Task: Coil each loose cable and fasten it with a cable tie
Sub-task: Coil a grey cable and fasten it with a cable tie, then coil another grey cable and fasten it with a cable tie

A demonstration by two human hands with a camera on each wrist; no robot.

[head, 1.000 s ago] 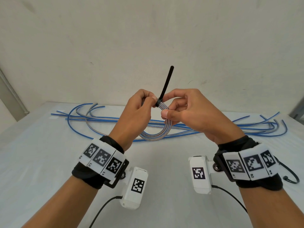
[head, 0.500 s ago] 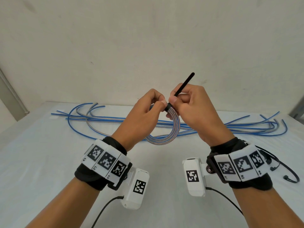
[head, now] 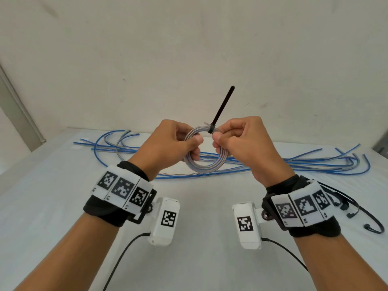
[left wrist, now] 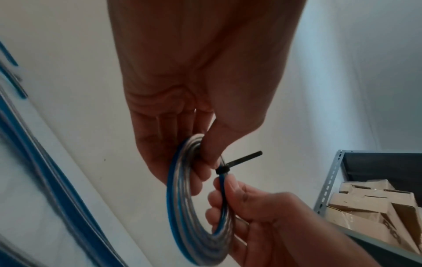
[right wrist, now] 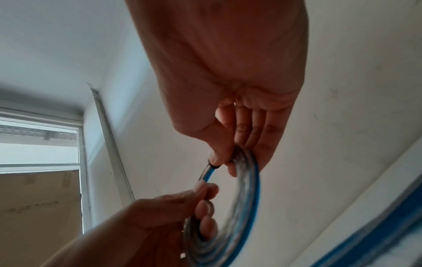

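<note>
Both sets of fingers pinch one coiled cable (head: 204, 164) held up above the surface: the left hand (head: 168, 147) grips its left side, the right hand (head: 241, 143) its top beside the black cable tie (head: 222, 106), which already rings the coil, tail sticking up. Several loose cables (head: 315, 162) along the surface's far edge remain uncoiled.

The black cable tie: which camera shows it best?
The head view: the cable tie stands sharp against the wall, wrapped round the coil. The left wrist view shows its head and a foreshortened tail; the right wrist view shows only a dark sliver by the thumb.
</note>
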